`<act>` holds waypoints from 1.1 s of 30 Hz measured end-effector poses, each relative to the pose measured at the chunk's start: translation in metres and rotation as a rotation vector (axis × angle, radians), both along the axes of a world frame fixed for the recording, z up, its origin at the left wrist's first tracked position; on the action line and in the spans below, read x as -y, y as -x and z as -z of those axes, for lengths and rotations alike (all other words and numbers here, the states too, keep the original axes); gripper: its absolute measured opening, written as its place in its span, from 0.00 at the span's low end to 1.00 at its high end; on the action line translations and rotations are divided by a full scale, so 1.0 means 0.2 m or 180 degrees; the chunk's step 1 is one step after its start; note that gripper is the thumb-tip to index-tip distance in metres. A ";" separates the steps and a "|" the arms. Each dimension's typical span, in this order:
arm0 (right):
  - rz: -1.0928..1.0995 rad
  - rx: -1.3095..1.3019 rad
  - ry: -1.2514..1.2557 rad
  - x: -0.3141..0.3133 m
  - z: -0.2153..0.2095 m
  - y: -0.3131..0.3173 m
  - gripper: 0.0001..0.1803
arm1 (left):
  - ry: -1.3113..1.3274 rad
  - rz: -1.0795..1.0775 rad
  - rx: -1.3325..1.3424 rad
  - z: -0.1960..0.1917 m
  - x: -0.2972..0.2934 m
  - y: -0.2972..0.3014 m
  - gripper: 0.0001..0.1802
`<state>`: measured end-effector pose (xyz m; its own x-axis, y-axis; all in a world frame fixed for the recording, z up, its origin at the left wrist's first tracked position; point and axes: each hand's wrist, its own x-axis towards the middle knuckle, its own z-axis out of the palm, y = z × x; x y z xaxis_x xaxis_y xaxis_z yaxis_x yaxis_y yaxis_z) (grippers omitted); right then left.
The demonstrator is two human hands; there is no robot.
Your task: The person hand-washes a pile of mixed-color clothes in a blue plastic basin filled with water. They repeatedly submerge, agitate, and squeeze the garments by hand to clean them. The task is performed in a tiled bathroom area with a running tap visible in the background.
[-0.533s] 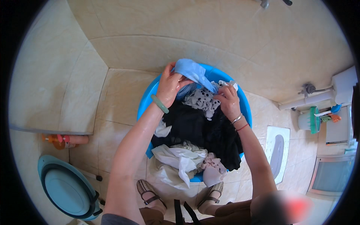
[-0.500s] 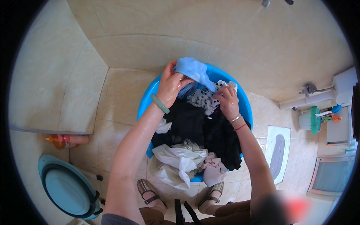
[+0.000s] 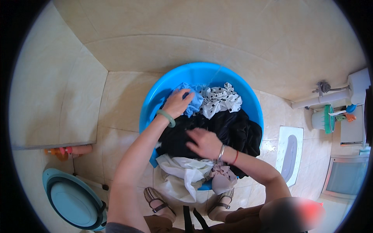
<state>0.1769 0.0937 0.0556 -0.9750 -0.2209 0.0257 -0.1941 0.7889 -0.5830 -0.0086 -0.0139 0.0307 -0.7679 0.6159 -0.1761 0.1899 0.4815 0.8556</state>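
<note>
A large blue basin [image 3: 196,70] of wet laundry stands on the floor in front of me. At its back left, my left hand [image 3: 177,105] rests on a light blue cloth [image 3: 195,104], fingers slightly apart and curved over it. My right hand [image 3: 205,143], a little blurred, hovers open over black clothing [image 3: 176,136] with its fingers spread toward the left. A white cloth with black dots [image 3: 221,100] lies bunched to the right of the blue one. White cloth [image 3: 184,171] and a pale pink garment [image 3: 224,178] hang over the near rim.
Thin water falls into the basin's back. Folded blue-grey basins [image 3: 74,202] lean at the lower left, below pink and orange bottles [image 3: 70,150]. A squat toilet [image 3: 289,155] is set in the floor at right, with a white and green bucket [image 3: 324,119] beyond it. Tiled wall [image 3: 175,46] rises behind.
The light blue cloth has been lowered from above the basin into its back left. My right hand has left the dotted cloth and moved nearer and leftward over the black clothing.
</note>
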 end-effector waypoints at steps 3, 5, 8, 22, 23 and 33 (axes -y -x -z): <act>-0.0368 0.0450 0.0150 0.04 -0.18 0.02 0.23 | 0.0677 0.0048 -0.0279 0.09 -0.05 -0.02 0.20; -0.0356 0.1553 0.0772 -0.13 -0.24 0.19 0.23 | 0.1192 0.0166 -0.0576 0.29 -0.05 -0.04 0.18; 0.1723 0.0090 -0.0127 -0.49 -0.04 0.30 0.23 | 0.1456 0.1139 -0.0922 0.30 -0.05 -0.15 0.14; -0.0568 0.0142 0.0302 -0.47 0.45 0.56 0.17 | 0.1413 0.0272 -0.1275 0.37 -0.05 -0.19 0.34; -0.0279 0.0149 -0.0022 -0.50 0.50 0.56 0.17 | 0.1466 0.0419 -0.1169 0.35 -0.09 -0.18 0.35; 0.0714 0.0563 -0.1772 -0.41 0.68 0.68 0.20 | 0.1777 0.0848 -0.1079 0.49 -0.23 -0.01 0.25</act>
